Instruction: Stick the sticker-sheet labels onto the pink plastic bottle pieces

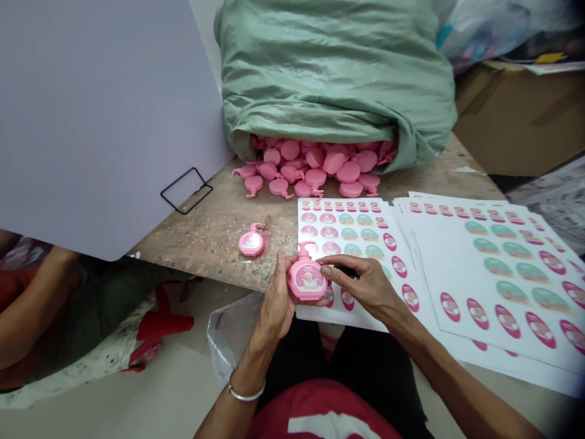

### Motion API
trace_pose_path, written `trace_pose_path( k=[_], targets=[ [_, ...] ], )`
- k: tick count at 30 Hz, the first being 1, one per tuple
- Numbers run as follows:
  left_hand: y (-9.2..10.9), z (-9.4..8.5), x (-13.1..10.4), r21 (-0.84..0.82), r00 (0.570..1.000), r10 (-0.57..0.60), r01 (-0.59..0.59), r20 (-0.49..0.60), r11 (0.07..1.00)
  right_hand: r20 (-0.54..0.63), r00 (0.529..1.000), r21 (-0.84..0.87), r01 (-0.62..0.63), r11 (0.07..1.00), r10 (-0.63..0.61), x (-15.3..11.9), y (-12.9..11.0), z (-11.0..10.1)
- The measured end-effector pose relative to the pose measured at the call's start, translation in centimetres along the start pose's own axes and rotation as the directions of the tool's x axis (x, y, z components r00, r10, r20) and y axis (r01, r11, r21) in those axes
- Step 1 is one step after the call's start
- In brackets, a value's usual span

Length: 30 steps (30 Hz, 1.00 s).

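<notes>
Left hand (276, 299) was wrapped around a pink pump bottle (308, 279), held upright at the front edge of the wooden table (196, 247), pump on top, label facing the wearer. Right hand (368, 283) had its fingertips on the bottle's upper right edge, fingers bent and close together; a dark thing (350, 271) showed among them, too covered to name, so could not tell whether that hand gripped it. Silver bangle (247, 397) on the left wrist. A second pink bottle (251, 244), also labelled, stood on the table to the left, well apart from the hands. Behind, a heap of pink bottles (315, 177) spilled from the mouth of a green sack (333, 67). Sticker sheet (372, 311) lay partly under the right hand, with pink and green stickers; more sticker sheets (432, 262) overlapped in a stack to its right. Grey board (100, 110) stood at far left, black wire frame (177, 180) near its lower right edge, a co-worker's arm (36, 305) below it. Cardboard box (521, 122) sat at upper right
</notes>
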<state>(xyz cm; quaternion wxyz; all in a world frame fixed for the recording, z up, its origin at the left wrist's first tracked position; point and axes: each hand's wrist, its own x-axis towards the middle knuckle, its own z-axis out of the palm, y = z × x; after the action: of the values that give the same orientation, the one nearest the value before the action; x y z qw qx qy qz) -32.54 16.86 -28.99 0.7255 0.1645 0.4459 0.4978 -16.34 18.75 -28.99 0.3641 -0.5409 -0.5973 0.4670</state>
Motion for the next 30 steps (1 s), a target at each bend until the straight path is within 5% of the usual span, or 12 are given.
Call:
trace_pose_path(
  k=[30],
  targets=[
    [0.37,0.05,0.16,-0.009,0.999,-0.041,0.041,0.031,0.999,-0.007,0.999,0.008,-0.033,0.999,0.033,0.18,-0.23,0.14]
  ],
)
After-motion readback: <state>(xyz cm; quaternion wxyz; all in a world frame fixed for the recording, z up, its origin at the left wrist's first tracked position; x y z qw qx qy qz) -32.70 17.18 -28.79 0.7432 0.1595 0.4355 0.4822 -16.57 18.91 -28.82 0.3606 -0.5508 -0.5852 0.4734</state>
